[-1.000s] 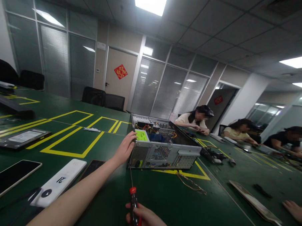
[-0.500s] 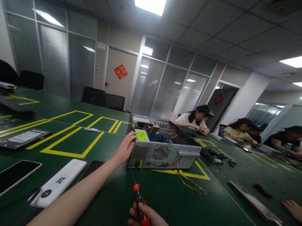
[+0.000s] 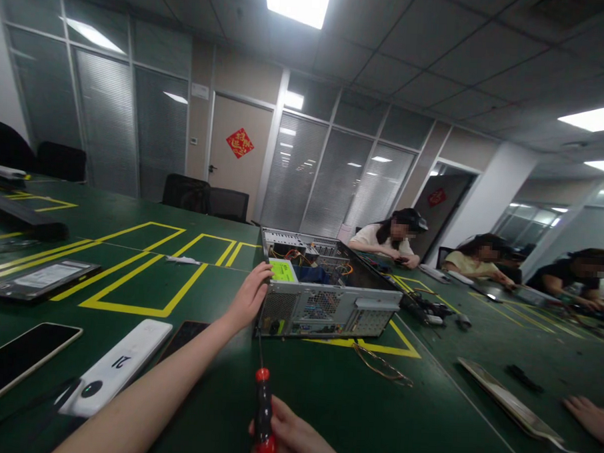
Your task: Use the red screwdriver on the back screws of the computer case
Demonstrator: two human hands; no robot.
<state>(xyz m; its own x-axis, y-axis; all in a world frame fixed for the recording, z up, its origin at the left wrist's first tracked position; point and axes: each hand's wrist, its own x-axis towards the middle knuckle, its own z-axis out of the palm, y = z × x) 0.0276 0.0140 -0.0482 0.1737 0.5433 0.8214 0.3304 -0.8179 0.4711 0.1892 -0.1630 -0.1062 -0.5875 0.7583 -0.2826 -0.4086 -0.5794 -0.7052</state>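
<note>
A metal computer case [image 3: 351, 309] lies on the green table with its top uncovered and its rear panel facing me. Inside its near left corner sits a power supply with a yellow-green label [image 3: 283, 270]. My left hand [image 3: 252, 292] grips that corner, its fingers bent over the top edge beside the label. Closed around the red and black handle of a screwdriver [image 3: 263, 405] is my right hand [image 3: 293, 434]. The shaft points away from me, and its tip meets the lower left edge of the rear panel; the exact contact point is too small to make out.
Left of my arm lie a white device marked 21 [image 3: 118, 365], a phone [image 3: 23, 361] and a hard drive [image 3: 42, 278]. Eyeglasses [image 3: 383, 365] rest right of the screwdriver. Cables [image 3: 428, 309] lie beyond the case. Several people sit along the right; another person's hand [image 3: 591, 416] is at the right edge.
My right hand and the screwdriver handle have swung slightly left, so the shaft now stands straighter. The left hand stays on the case corner.
</note>
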